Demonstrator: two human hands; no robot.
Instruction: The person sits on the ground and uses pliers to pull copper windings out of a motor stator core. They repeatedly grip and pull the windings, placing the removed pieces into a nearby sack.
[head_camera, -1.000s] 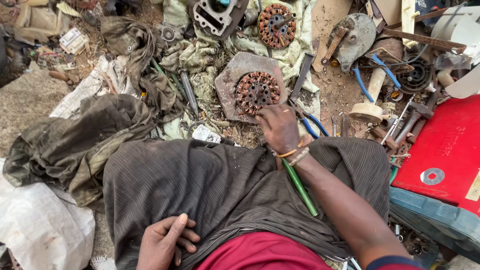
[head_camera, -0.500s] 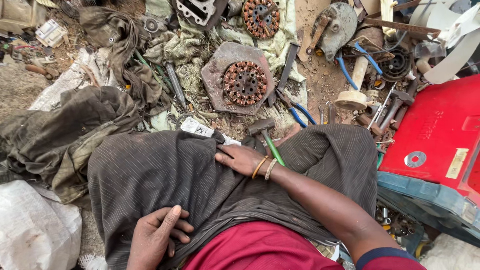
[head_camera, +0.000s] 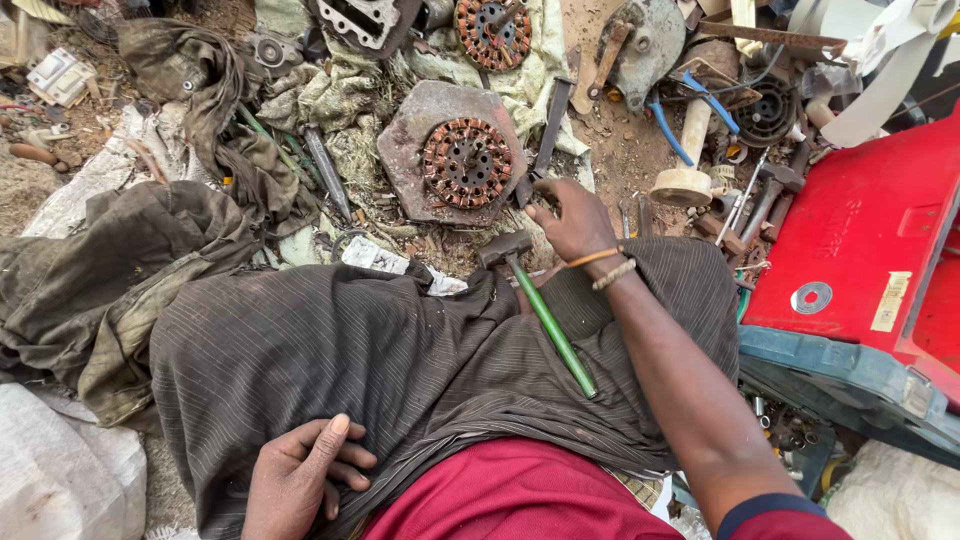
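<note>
Nearest, the left hand (head_camera: 300, 480) lies flat and empty, fingers spread, on the dark striped cloth (head_camera: 380, 360) over the lap, close to the picture's bottom edge. Across that cloth one green-handled hammer (head_camera: 545, 315) lies loose, head away from the body. Beyond it the right hand (head_camera: 575, 220) stretches out at arm's length; its fingers curl at the tip of a dark flat bar (head_camera: 545, 140), though whether they pinch it I cannot tell. Just left sits one copper-wound stator (head_camera: 465, 160) on its plate; a second (head_camera: 492, 30) lies farther off. Scrap crowds every side, with a red case (head_camera: 860, 240) right.
</note>
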